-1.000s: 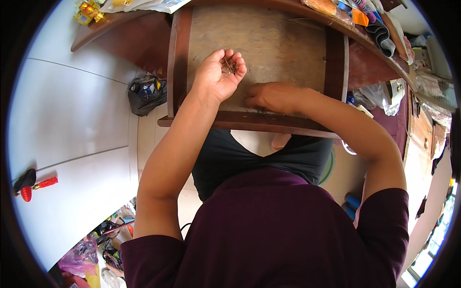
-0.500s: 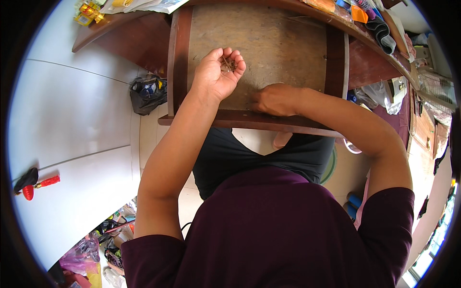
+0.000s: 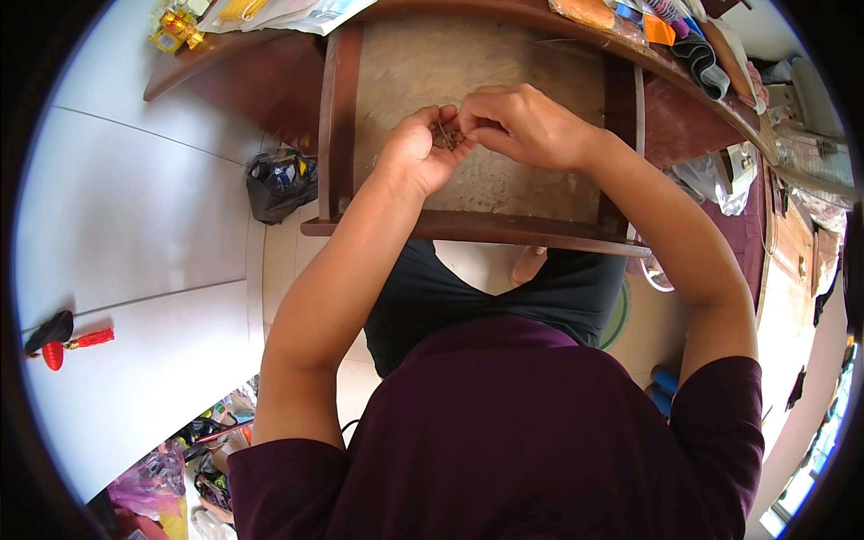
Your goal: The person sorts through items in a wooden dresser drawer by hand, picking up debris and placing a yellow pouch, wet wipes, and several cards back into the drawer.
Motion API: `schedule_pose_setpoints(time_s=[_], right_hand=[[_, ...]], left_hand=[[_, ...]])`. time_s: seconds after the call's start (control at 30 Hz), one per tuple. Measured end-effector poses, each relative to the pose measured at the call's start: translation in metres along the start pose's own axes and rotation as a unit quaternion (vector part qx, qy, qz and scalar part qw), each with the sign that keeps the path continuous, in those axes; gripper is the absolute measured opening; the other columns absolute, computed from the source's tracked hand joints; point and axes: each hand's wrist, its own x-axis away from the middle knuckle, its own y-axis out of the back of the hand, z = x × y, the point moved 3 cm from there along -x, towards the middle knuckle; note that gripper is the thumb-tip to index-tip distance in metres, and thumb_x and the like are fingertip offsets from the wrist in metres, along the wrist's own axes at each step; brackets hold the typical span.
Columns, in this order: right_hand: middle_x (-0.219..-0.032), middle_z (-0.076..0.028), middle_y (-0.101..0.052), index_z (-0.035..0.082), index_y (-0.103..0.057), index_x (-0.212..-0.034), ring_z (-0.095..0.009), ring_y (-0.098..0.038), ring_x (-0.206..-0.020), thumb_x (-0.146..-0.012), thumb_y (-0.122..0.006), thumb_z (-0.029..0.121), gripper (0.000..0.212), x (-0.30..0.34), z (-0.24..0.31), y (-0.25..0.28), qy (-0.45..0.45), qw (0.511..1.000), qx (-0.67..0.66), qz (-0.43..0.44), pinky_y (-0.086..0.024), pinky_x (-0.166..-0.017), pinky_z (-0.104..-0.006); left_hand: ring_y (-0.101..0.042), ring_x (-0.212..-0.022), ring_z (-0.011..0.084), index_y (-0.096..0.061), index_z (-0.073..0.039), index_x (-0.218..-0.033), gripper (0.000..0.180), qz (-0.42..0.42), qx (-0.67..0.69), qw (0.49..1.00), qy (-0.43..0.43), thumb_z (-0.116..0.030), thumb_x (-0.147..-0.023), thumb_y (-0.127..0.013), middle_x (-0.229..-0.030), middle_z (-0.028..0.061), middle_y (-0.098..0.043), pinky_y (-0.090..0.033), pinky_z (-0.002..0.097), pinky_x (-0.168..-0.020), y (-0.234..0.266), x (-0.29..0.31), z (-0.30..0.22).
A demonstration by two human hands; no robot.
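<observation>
An open wooden drawer [image 3: 540,193] with a worn brown bottom is pulled out before me. Above its left half my left hand [image 3: 416,155] is cupped, palm up, with a small heap of brown debris [image 3: 443,137] in it. Thin stick-like bits show among the debris. My right hand [image 3: 531,128] hovers close beside, its thumb and fingers pinched together at the left fingertips. Whatever lies in that pinch is too small to make out.
Packets and cloths [image 3: 661,27] lie on the desk top beyond the drawer. A black plastic bag [image 3: 281,184] stands left of the drawer, near a white cabinet [image 3: 153,207]. Blue dumbbell-like cylinders [image 3: 664,382] and a green round rim [image 3: 618,315] are at floor level.
My right hand has risen from the drawer bottom and moved up to the cupped left hand. The left hand has shifted slightly right, still holding the debris.
</observation>
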Motion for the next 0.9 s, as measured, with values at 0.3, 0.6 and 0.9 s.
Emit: schedule_pose_setpoints(time_s=[0.3, 0.6, 0.9], right_hand=[[-0.080, -0.012, -0.060, 0.000, -0.060, -0.084, -0.026, -0.059, -0.073, -0.074, -0.059, 0.004, 0.010, 0.006, 0.002, 0.010, -0.006, 0.992, -0.013, -0.124, -0.046, -0.065, -0.0326], [-0.067, -0.007, -0.062, 0.004, -0.060, -0.082, -0.016, -0.061, -0.063, -0.079, -0.048, 0.014, 0.016, 0.058, -0.057, -0.064, -0.280, 0.903, -0.095, 0.312, -0.047, -0.064, -0.0303], [-0.066, -0.008, -0.062, 0.005, -0.060, -0.080, -0.021, -0.060, -0.065, -0.076, -0.057, 0.020, 0.016, 0.029, -0.047, -0.036, -0.210, 0.970, -0.089, 0.082, -0.046, -0.062, -0.0308]], left_hand=[[-0.050, -0.070, 0.0194, -0.048, -0.001, -0.085, 0.016, 0.016, 0.042, 0.999, 0.015, -0.014, -0.089, -0.041, -0.081, 0.0095, -0.050, -0.046, 0.0313, -0.064, 0.002, -0.002, -0.006], [-0.039, -0.055, 0.0143, -0.044, -0.005, -0.071, 0.021, 0.091, 0.069, 0.992, 0.043, -0.014, -0.089, -0.040, -0.065, 0.0059, -0.045, -0.032, 0.0256, -0.047, 0.011, -0.005, -0.023], [-0.037, -0.050, 0.0117, -0.045, -0.010, -0.069, 0.027, 0.110, 0.071, 0.989, 0.061, -0.025, -0.091, -0.037, -0.062, 0.0017, -0.042, -0.028, 0.0239, -0.042, 0.014, -0.007, -0.020]])
